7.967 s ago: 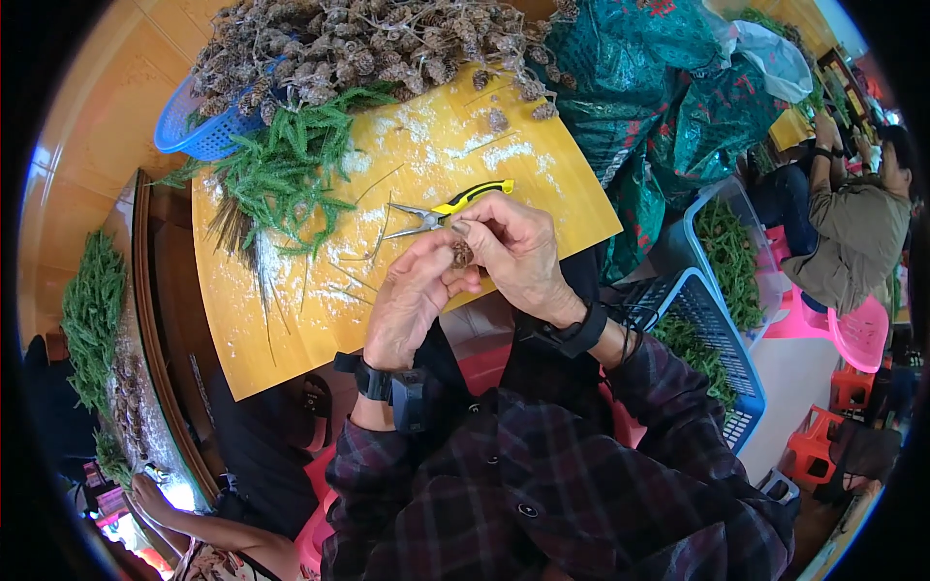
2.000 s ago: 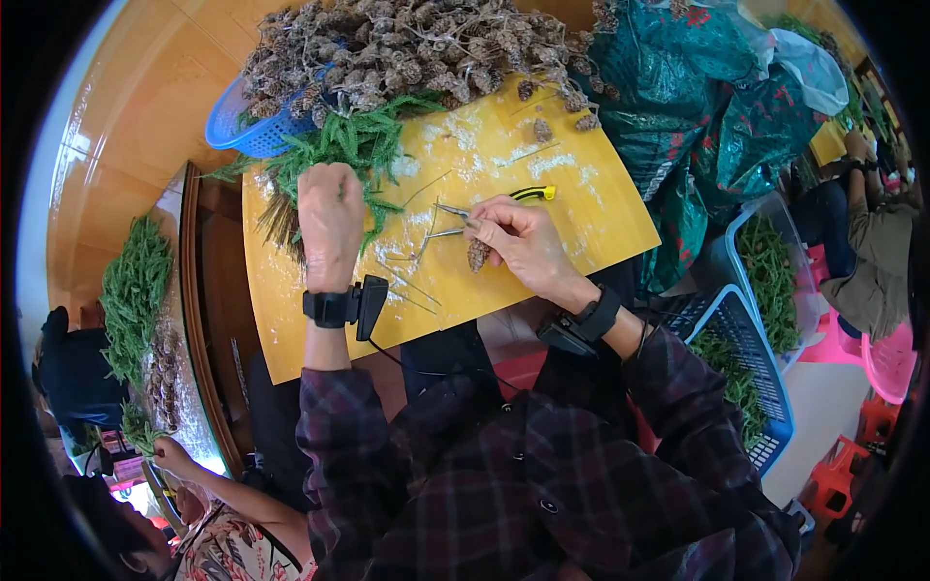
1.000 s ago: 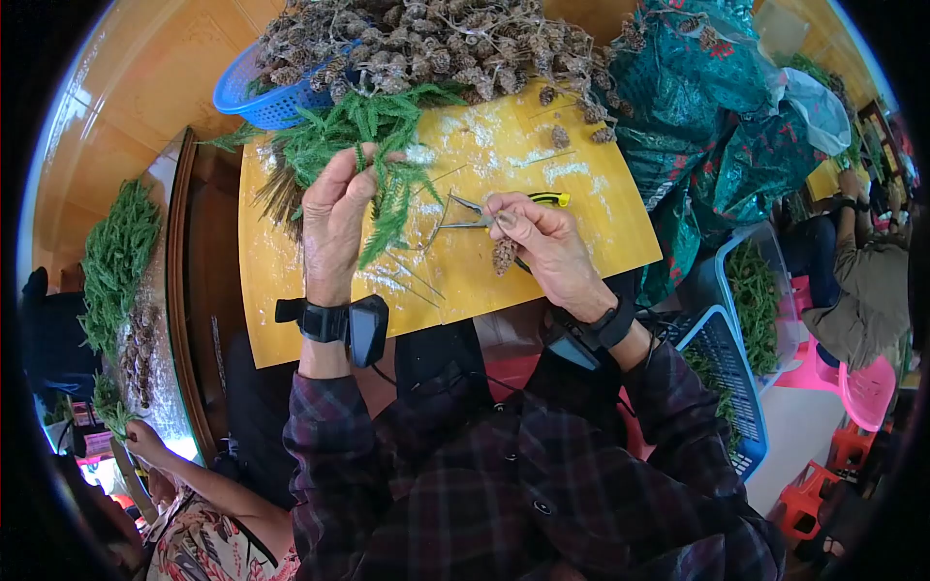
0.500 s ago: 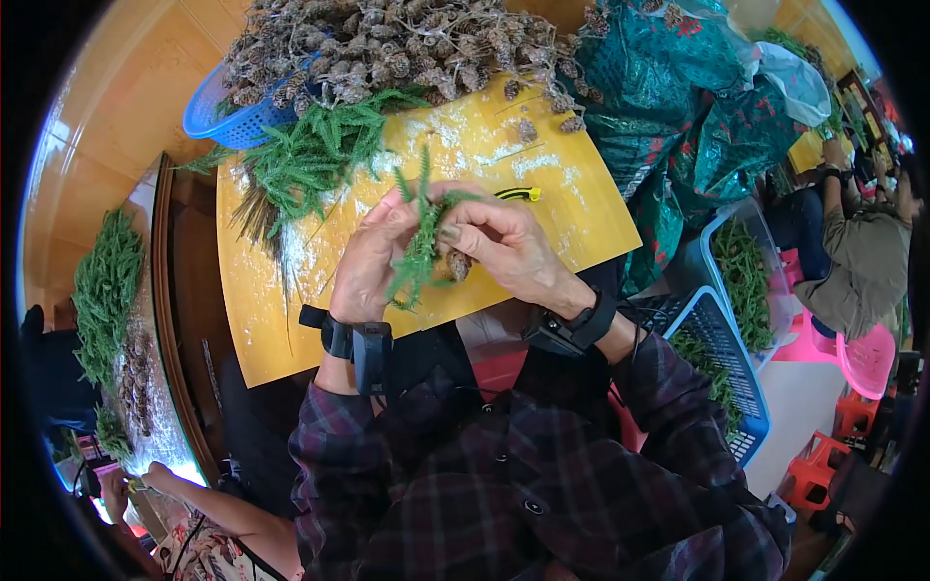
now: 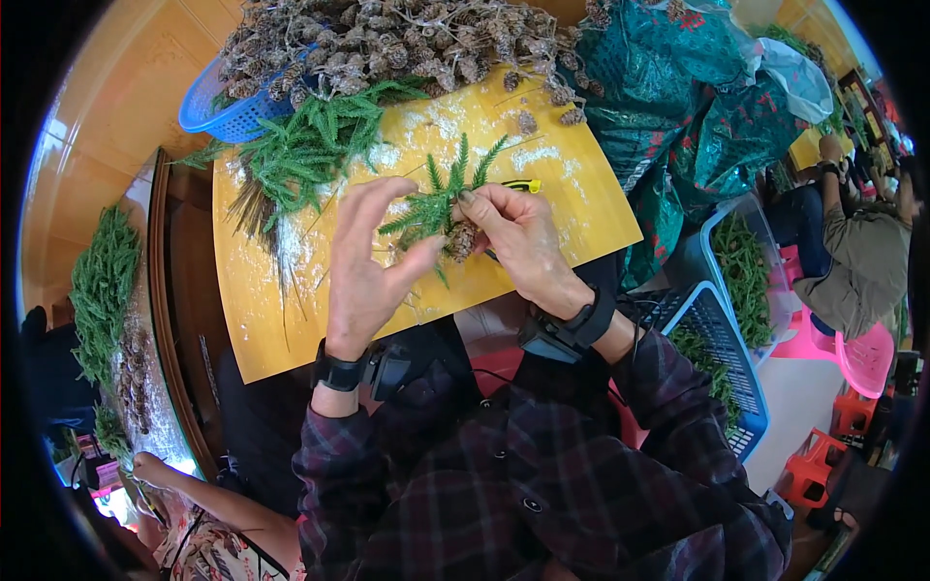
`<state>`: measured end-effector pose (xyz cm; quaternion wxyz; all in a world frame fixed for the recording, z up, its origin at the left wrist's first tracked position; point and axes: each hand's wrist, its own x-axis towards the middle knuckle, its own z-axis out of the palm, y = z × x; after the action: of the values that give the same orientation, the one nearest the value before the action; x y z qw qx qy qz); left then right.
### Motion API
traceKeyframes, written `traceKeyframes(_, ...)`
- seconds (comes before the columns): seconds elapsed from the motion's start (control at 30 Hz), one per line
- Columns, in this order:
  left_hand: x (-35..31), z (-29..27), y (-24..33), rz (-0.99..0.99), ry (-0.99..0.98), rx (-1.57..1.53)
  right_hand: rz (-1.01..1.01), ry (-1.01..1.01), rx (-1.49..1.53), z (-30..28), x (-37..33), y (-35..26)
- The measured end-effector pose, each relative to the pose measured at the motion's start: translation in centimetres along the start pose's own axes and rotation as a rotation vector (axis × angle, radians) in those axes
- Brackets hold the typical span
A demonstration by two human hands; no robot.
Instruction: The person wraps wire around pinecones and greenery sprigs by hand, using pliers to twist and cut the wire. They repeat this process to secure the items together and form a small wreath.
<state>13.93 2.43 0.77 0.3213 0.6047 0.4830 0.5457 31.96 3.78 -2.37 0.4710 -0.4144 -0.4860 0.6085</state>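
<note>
Between my hands is a green artificial pine sprig (image 5: 438, 205) with several needle tips fanned outward. A brown pine cone (image 5: 460, 241) sits at its lower side. My right hand (image 5: 523, 237) pinches the sprig near its middle with thumb and fingertips. My left hand (image 5: 370, 257) is open at the sprig's left, thumb and fingers spread apart in a C shape, the thumb tip close to the pine cone. Just behind my right fingers lies a tool with a black and yellow handle (image 5: 523, 185), partly hidden.
The yellow board (image 5: 581, 208) carries white flakes, a pile of green sprigs (image 5: 315, 150) and dark stems. A heap of pine cones (image 5: 387, 48) spills past a blue basket (image 5: 228, 111). Green plastic bags (image 5: 668, 107) stand at the right, above a blue crate (image 5: 746, 387). Another person's arm (image 5: 218, 504) shows lower left.
My left hand has let go of the sprig and opened to the left. The sprig has turned, its tips now fanned out and the pine cone more exposed. My right hand still pinches it.
</note>
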Motion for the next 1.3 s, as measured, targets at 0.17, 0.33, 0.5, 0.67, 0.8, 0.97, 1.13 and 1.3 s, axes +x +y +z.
traceKeyframes(0.17,-0.2,-0.1,-0.7,-0.013,-0.09,0.154,0.014,0.078,0.14,0.3,-0.4,-0.8)
traceKeyframes(0.33,0.5,-1.8,-1.8,-0.207,-0.125,-0.062,0.046,0.182,0.465,-1.9,0.6,-0.1)
traceKeyframes(0.5,0.6,-1.7,-1.2,-0.215,-0.299,-0.03,0.127,0.049,0.716,-3.8,0.7,0.7)
traceKeyframes(0.67,1.0,-0.9,0.5,-0.229,-0.422,-0.047,0.268,0.035,0.646,-2.0,0.4,-0.1)
traceKeyframes(0.8,1.4,-0.8,0.9,-0.176,-0.489,-0.024,0.276,-0.095,0.583,-1.9,0.0,-0.5)
traceKeyframes(0.97,2.2,-1.7,0.8,-0.235,-0.704,-0.053,0.12,-0.225,0.455,-1.4,-0.5,-1.1)
traceKeyframes(1.13,1.9,-1.4,-0.6,-0.284,-0.771,-0.197,-0.083,-0.419,0.236,-0.9,-1.0,-2.1)
traceKeyframes(1.3,1.5,-0.8,-1.8,-0.415,-0.585,-0.12,-0.082,-0.313,0.185,-0.9,-1.1,-1.6)
